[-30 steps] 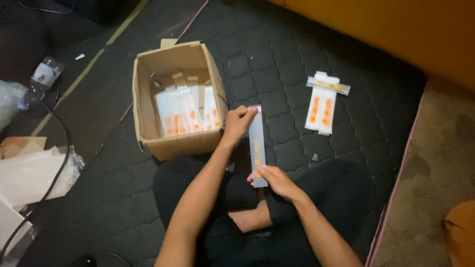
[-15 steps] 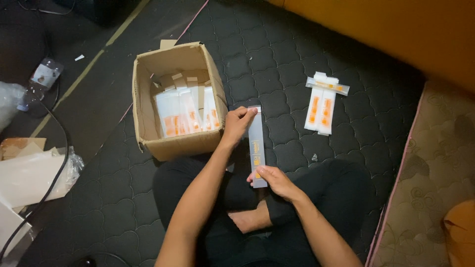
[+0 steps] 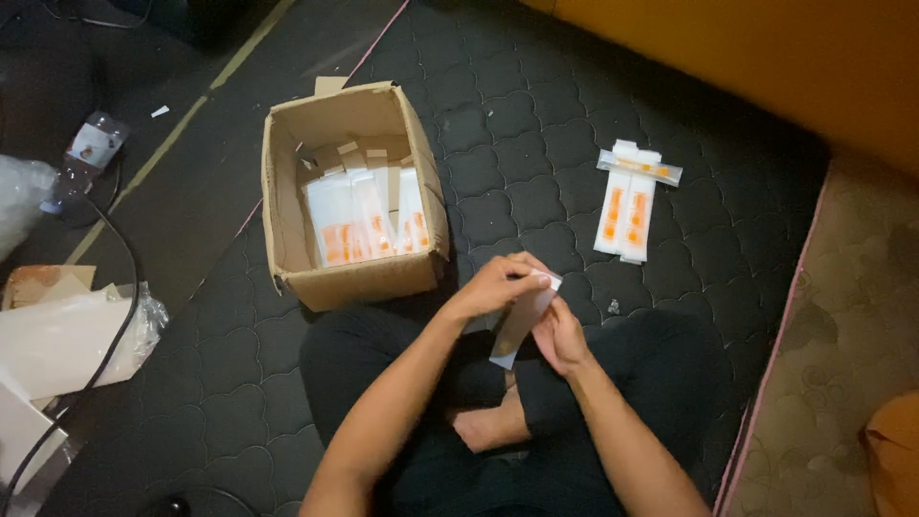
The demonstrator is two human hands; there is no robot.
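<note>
A flat white carton (image 3: 525,316) with orange markings is held over my lap, tilted, with both hands on it. My left hand (image 3: 498,282) pinches its upper end. My right hand (image 3: 562,335) grips its lower right side. An open cardboard box (image 3: 436,206) stands on the dark quilted mat just ahead of my knees, with several white and orange flat cartons (image 3: 364,215) upright inside it. A small stack of the same cartons (image 3: 627,206) lies on the mat to the right.
A plastic bottle (image 3: 81,158) and a black cable (image 3: 115,316) lie at the left, beside white sheets in plastic (image 3: 57,345). An orange wall (image 3: 766,57) runs along the top right. A beige patterned mat (image 3: 842,325) borders the right side.
The carton was stretched out long between my hands, one end up near the box. Now both hands have drawn it closer to my lap and sit close together on it.
</note>
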